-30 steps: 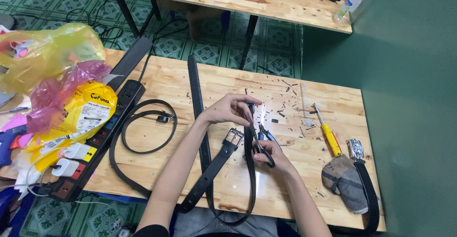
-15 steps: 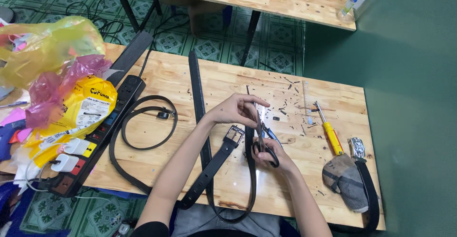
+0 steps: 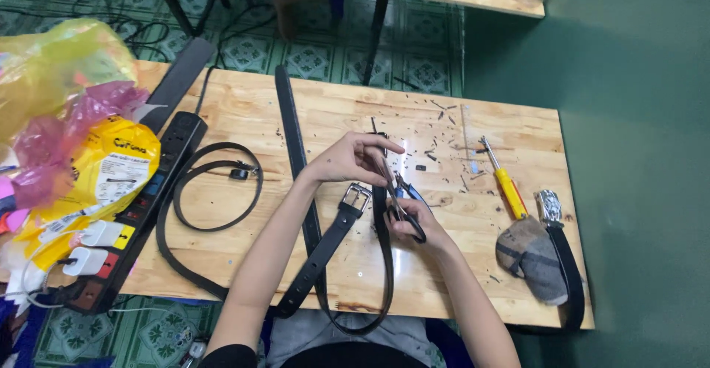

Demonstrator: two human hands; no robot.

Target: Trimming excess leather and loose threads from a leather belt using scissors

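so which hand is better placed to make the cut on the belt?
Right, probably. The right hand already grips the scissors at the belt, beside the buckle. The left hand pinches the strap end above, steadying it.

Black leather belt (image 3: 331, 244) with silver buckle, looped off the wooden surface (image 3: 244, 109), scissors (image 3: 403, 209) against its strap

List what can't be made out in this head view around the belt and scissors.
- Scissors: blades partly hidden by the right hand and belt strap; whether they are cutting is unclear.
- Belt end under the left hand: covered by the fingers.
- Belt loop's lowest part: passes below the table edge.
- Dark scraps: too small to identify.
- Power strip: near end cut off by plugs and clutter.
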